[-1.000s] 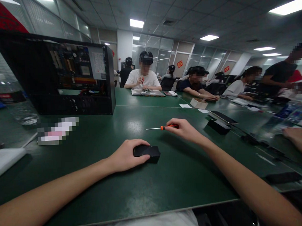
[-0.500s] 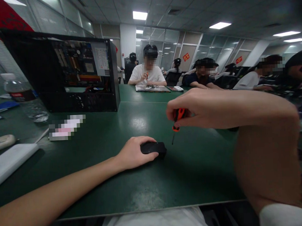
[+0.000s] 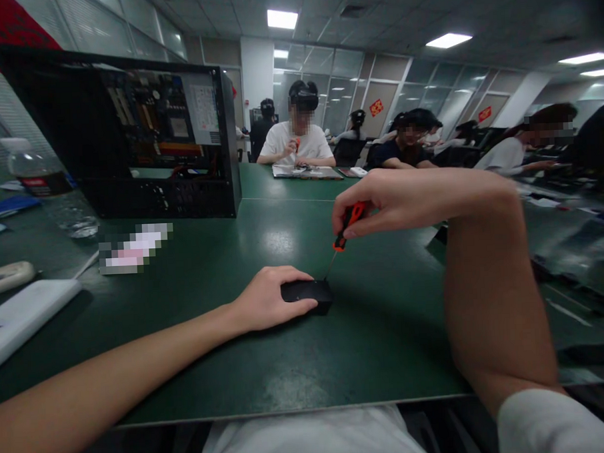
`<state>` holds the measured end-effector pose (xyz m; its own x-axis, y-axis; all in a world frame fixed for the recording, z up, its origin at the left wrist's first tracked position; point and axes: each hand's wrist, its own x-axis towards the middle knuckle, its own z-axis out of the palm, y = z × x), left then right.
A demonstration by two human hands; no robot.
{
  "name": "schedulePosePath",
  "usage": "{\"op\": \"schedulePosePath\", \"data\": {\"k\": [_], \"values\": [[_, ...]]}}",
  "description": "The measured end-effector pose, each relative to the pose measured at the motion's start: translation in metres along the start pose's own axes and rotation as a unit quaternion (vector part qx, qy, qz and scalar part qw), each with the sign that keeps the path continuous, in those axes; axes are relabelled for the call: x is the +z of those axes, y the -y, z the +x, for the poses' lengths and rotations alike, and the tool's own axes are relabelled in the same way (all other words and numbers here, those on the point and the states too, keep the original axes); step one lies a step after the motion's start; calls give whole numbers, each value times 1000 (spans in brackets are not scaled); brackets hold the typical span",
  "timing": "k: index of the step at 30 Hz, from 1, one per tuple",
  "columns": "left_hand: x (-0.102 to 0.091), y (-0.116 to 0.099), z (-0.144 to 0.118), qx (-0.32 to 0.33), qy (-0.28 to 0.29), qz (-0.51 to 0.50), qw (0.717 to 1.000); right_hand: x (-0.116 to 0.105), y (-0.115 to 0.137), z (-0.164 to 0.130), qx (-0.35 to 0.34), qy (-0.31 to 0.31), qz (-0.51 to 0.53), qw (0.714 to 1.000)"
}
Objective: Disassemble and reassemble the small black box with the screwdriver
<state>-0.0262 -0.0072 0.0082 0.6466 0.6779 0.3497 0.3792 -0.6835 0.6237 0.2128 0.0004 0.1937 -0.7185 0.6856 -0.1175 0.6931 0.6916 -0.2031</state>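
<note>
A small black device (image 3: 307, 292) lies on the green table (image 3: 338, 358) in front of me. My left hand (image 3: 268, 300) rests on its left side and holds it down. My right hand (image 3: 381, 206) is raised above the table with the elbow up, gripping an orange-handled screwdriver (image 3: 343, 233). The shaft slants down and left, and its tip touches the far right corner of the black device.
An open black computer case (image 3: 128, 144) stands at the back left, a water bottle (image 3: 45, 191) beside it. A white flat object (image 3: 20, 319) and a blurred card (image 3: 133, 247) lie at the left. Several other people sit at the tables behind.
My right hand lifted the screwdriver off the table, turned it point down and brought its tip onto the black device. My left hand stayed on the device.
</note>
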Motion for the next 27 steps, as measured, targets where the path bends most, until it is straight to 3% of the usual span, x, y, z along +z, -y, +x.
{"op": "schedulePosePath", "data": {"k": [7, 17, 27], "values": [[1, 1, 1, -26, -1, -21, 999, 5, 1, 9, -22, -4, -5, 1000], [1, 3, 0, -1, 2, -16, 1000, 4, -3, 7, 5, 18, -13, 1000], [0, 3, 0, 0, 12, -5, 1000, 9, 0, 10, -10, 21, -6, 1000]]}}
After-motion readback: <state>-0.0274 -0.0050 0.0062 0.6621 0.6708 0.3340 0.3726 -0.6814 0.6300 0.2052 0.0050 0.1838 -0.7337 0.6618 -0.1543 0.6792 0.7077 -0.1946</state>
